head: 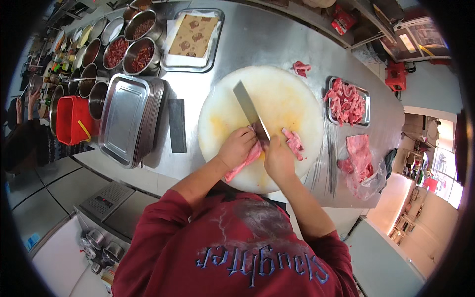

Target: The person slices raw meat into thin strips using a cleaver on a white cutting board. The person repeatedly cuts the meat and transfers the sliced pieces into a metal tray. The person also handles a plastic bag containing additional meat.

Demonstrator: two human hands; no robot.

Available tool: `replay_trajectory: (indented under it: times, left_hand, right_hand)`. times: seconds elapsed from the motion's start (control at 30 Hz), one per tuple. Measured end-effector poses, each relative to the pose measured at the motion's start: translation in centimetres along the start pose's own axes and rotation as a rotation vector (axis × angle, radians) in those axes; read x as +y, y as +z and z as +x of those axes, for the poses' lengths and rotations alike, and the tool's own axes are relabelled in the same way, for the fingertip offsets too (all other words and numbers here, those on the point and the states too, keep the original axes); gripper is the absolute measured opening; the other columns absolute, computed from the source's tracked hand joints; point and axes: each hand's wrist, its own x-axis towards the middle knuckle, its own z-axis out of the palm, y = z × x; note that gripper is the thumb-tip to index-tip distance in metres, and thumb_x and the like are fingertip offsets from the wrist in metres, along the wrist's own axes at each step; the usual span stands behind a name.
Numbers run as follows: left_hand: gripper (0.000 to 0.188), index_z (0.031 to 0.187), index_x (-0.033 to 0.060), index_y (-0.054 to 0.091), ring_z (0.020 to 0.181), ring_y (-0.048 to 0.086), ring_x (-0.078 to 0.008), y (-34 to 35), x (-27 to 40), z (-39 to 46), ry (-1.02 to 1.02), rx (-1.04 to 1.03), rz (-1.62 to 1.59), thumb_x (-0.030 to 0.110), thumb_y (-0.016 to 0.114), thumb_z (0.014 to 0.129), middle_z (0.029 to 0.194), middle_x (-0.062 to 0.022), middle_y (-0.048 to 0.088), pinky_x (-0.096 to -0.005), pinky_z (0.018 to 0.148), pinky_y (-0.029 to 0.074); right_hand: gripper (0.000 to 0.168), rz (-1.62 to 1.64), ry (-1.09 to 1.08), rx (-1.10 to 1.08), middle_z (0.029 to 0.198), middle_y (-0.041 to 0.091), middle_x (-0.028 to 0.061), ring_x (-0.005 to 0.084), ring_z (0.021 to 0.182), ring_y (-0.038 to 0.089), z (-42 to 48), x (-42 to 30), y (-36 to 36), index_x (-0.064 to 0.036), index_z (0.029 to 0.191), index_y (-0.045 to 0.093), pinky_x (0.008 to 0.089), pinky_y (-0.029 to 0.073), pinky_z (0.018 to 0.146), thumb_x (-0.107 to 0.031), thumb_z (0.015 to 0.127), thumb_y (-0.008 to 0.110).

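On the round white cutting board (289, 87), my right hand (279, 159) grips a cleaver (248, 102) whose blade points away and to the left. My left hand (239, 146) presses down a strip of raw meat (243, 165), its fingertips close to the blade. The cleaver's edge stands at the meat; its exact contact is partly hidden by my hands. Several cut meat pieces (294, 144) lie on the board, right of my right hand. Beyond the board's far right rim, a small meat scrap (301, 69) rests on the steel table (256, 33).
To the right are a metal tray (367, 109) heaped with meat pieces, thin metal skewers (331, 163) and a meat slab (360, 152) partly in a plastic bag (365, 187). Leftward sit a dark whetstone (177, 126), stacked trays (126, 118), steel pots (157, 59) and a red basket (66, 124).
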Motion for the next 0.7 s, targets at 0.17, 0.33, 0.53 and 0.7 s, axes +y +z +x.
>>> replay_trajectory:
  times: [0.17,0.33,0.53,0.7]
  left_hand:
    - [0.026,0.1,-0.0016,0.072,0.113,0.059,-0.0322,-0.5,0.2,0.2,0.007,0.039,0.024,0.005,0.067,0.075,0.112,-0.0118,0.067,-0.0402,0.101,0.05]
    - [0.027,0.101,-0.0005,0.071,0.113,0.059,-0.0312,-0.5,0.7,0.3,0.029,0.002,0.057,0.005,0.066,0.075,0.111,-0.0115,0.067,-0.0389,0.103,0.049]
    - [0.027,0.102,0.0002,0.071,0.114,0.059,-0.0317,-0.8,0.5,0.0,0.046,0.024,0.073,0.006,0.066,0.076,0.113,-0.0118,0.066,-0.0393,0.104,0.048]
    - [0.023,0.101,0.0,0.07,0.111,0.06,-0.033,-2.9,1.7,-0.3,-0.02,0.144,-0.062,0.004,0.066,0.079,0.113,-0.0135,0.066,-0.041,0.099,0.049]
  right_hand:
    - [0.023,0.062,0.27,-0.187,0.087,0.068,0.0297,0.0516,0.075,0.067,-8.4,2.4,-0.8,0.0,0.109,0.045,0.0601,0.052,0.066,-0.019,0.1,0.054]
    - [0.024,0.066,0.109,-0.013,0.087,0.068,0.0291,0.0514,0.078,0.067,-3.3,0.7,-0.8,-0.001,0.107,0.045,0.0591,0.052,0.068,-0.021,0.1,0.056]
    - [0.021,0.057,0.224,-0.11,0.088,0.068,0.0253,0.05,0.075,0.067,-8.9,4.6,-1.2,-0.002,0.105,0.046,0.0588,0.051,0.066,-0.019,0.1,0.056]
    - [0.016,-0.093,0.159,0.004,0.088,0.068,0.0221,0.0461,0.07,0.068,-9.3,3.9,-3.5,-0.004,0.101,0.047,0.0566,0.052,0.061,-0.019,0.102,0.054]
